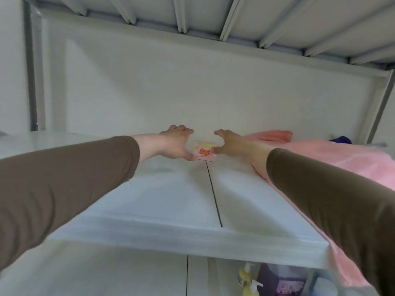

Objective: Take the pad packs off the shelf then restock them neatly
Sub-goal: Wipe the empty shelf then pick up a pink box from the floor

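Pad pack [204, 152]: lies between both hands, long axis spanning thumb to thumb.
Left hand [174, 144]: fingers spread, thumb touching pack's left end.
Right hand [229, 144]: fingers spread, thumb at right end; equally near.

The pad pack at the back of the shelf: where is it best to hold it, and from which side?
Grip the pad pack by its two short ends, one hand from each side. It lies flat near the back wall, and the left hand and right hand already flank it, thumbs at its ends.
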The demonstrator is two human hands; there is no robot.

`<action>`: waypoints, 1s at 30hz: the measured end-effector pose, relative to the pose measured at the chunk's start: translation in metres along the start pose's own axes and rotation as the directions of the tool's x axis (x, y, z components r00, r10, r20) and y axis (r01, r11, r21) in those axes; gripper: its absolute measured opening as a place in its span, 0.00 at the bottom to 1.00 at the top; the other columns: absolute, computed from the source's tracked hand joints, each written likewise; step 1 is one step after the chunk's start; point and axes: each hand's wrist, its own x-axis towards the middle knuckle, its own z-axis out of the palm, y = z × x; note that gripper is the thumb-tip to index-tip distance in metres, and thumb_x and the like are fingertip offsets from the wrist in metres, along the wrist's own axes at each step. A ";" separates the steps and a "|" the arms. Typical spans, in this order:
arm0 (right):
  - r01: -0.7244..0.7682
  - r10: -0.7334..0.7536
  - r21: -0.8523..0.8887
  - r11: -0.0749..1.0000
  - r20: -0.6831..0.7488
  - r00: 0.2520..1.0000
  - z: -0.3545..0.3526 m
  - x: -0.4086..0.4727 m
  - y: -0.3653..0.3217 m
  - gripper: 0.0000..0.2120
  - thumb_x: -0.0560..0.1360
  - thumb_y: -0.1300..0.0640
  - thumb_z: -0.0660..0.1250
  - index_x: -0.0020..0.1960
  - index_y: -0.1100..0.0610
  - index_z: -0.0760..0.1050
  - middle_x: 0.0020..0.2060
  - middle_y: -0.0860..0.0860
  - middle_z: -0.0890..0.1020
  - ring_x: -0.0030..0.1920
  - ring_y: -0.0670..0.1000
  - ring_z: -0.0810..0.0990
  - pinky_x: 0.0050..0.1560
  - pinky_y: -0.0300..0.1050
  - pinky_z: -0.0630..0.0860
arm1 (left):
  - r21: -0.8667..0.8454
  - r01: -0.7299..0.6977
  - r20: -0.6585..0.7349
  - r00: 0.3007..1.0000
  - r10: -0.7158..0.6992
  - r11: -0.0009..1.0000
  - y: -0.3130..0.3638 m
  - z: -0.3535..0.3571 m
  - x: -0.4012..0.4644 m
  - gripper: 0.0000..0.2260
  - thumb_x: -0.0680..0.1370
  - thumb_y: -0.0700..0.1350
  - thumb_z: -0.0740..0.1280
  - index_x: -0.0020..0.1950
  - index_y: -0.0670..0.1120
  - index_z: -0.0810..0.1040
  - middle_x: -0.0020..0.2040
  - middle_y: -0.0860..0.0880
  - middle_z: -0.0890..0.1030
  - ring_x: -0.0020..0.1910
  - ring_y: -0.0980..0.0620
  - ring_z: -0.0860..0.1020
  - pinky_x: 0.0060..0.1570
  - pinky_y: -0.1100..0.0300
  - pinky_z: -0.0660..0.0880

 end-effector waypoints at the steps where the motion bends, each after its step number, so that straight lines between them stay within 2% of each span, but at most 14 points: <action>1: 0.004 -0.004 -0.015 1.000 0.030 1.000 0.002 0.013 0.005 0.40 0.77 0.44 0.69 0.80 0.54 0.54 0.76 0.55 0.62 0.74 0.57 0.65 0.70 0.50 0.65 | 0.012 0.015 0.004 1.000 -0.015 1.000 -0.001 0.003 0.008 0.43 0.75 0.60 0.69 0.81 0.47 0.50 0.78 0.47 0.57 0.77 0.45 0.53 0.72 0.49 0.62; 4: 0.008 -0.005 -0.039 0.999 0.081 0.997 0.010 0.047 0.016 0.37 0.79 0.45 0.65 0.81 0.54 0.52 0.77 0.55 0.60 0.75 0.58 0.62 0.72 0.52 0.63 | 0.035 0.061 0.010 0.998 -0.061 0.998 -0.006 0.011 0.029 0.44 0.75 0.61 0.70 0.81 0.47 0.49 0.78 0.47 0.57 0.77 0.44 0.53 0.71 0.49 0.63; 8: 0.002 0.003 -0.045 0.999 0.096 0.995 0.018 0.081 0.024 0.34 0.81 0.41 0.58 0.81 0.52 0.52 0.78 0.55 0.59 0.77 0.58 0.60 0.73 0.54 0.60 | 0.053 0.114 0.027 0.993 -0.115 0.992 -0.017 0.018 0.045 0.44 0.75 0.60 0.70 0.81 0.47 0.49 0.78 0.47 0.57 0.77 0.44 0.53 0.71 0.47 0.63; 11: 0.018 -0.015 -0.024 1.000 0.125 0.992 0.023 0.094 0.024 0.38 0.79 0.35 0.58 0.81 0.49 0.50 0.79 0.52 0.59 0.78 0.56 0.57 0.75 0.56 0.57 | 0.065 0.139 0.031 0.989 -0.141 0.988 -0.023 0.021 0.050 0.44 0.75 0.60 0.70 0.81 0.47 0.49 0.78 0.47 0.57 0.77 0.44 0.53 0.71 0.47 0.63; 14: 0.022 -0.010 -0.062 0.998 0.190 0.982 0.030 0.103 0.023 0.43 0.75 0.30 0.60 0.81 0.46 0.47 0.78 0.51 0.61 0.78 0.56 0.58 0.75 0.57 0.57 | 0.061 0.155 0.042 0.987 -0.158 0.986 -0.026 0.022 0.052 0.44 0.75 0.60 0.70 0.81 0.48 0.48 0.78 0.47 0.56 0.77 0.44 0.52 0.72 0.47 0.62; 20: 0.080 -0.062 -0.140 0.987 0.129 0.990 0.045 0.104 0.015 0.37 0.79 0.37 0.62 0.81 0.49 0.52 0.75 0.53 0.66 0.74 0.61 0.61 0.69 0.53 0.62 | 0.059 0.149 0.065 0.986 -0.153 0.987 -0.025 0.024 0.045 0.44 0.75 0.60 0.70 0.81 0.48 0.48 0.78 0.47 0.57 0.77 0.45 0.52 0.72 0.48 0.62; 22: 0.076 -0.064 -0.085 0.994 0.132 0.989 0.042 0.096 0.013 0.38 0.77 0.36 0.64 0.80 0.46 0.52 0.75 0.53 0.66 0.74 0.60 0.62 0.70 0.55 0.62 | 0.060 0.144 0.069 0.987 -0.148 0.988 -0.026 0.021 0.038 0.44 0.75 0.60 0.70 0.81 0.47 0.48 0.78 0.47 0.56 0.77 0.45 0.53 0.72 0.47 0.62; 24: 0.043 -0.049 0.044 0.998 0.148 0.988 0.033 0.083 0.009 0.38 0.75 0.36 0.67 0.79 0.41 0.53 0.75 0.52 0.66 0.74 0.57 0.63 0.73 0.56 0.62 | 0.055 0.139 0.067 0.988 -0.142 0.989 -0.027 0.016 0.028 0.44 0.75 0.59 0.70 0.81 0.48 0.48 0.78 0.47 0.56 0.77 0.45 0.52 0.72 0.48 0.62; 26: 0.032 -0.058 0.180 0.983 0.143 0.988 0.022 0.062 0.001 0.37 0.75 0.40 0.69 0.79 0.40 0.55 0.74 0.52 0.67 0.73 0.55 0.66 0.73 0.53 0.63 | 0.046 0.125 0.064 0.990 -0.127 0.991 -0.028 0.009 0.014 0.44 0.75 0.59 0.70 0.81 0.48 0.47 0.79 0.47 0.55 0.78 0.45 0.52 0.72 0.48 0.61; 30: 0.029 -0.078 0.322 0.946 0.141 0.987 -0.001 0.014 -0.021 0.34 0.78 0.45 0.69 0.79 0.41 0.56 0.71 0.49 0.70 0.65 0.49 0.72 0.63 0.41 0.66 | -0.005 0.088 0.033 0.996 -0.087 0.996 -0.032 -0.006 -0.023 0.45 0.75 0.59 0.71 0.81 0.48 0.47 0.79 0.47 0.55 0.78 0.45 0.51 0.73 0.48 0.60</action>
